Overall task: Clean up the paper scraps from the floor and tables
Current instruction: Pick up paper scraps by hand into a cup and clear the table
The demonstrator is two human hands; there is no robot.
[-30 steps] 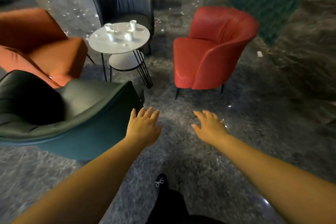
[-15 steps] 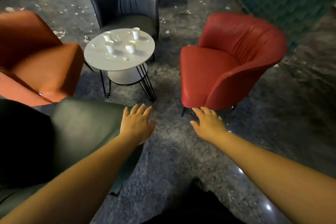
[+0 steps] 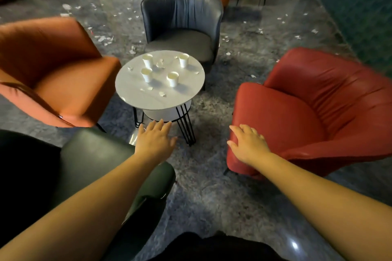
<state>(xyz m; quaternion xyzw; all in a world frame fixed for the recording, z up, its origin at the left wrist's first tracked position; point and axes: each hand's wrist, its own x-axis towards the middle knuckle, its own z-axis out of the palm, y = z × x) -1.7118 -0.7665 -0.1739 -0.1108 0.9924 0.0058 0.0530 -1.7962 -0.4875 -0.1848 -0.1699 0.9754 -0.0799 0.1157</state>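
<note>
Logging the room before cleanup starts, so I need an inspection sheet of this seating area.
Surface: round white table, lower shelf beneath; glossy dark floor.
Job's things: paper scraps on the tabletop; many more strewn over the floor beyond the chairs.
Clutter: four white paper cups upright on the table.
Hands: left hand and right hand both open, empty, stretched forward.
Cables: nothing seen.
Surroundings: orange, dark grey, red and dark green armchairs ring the table.
</note>
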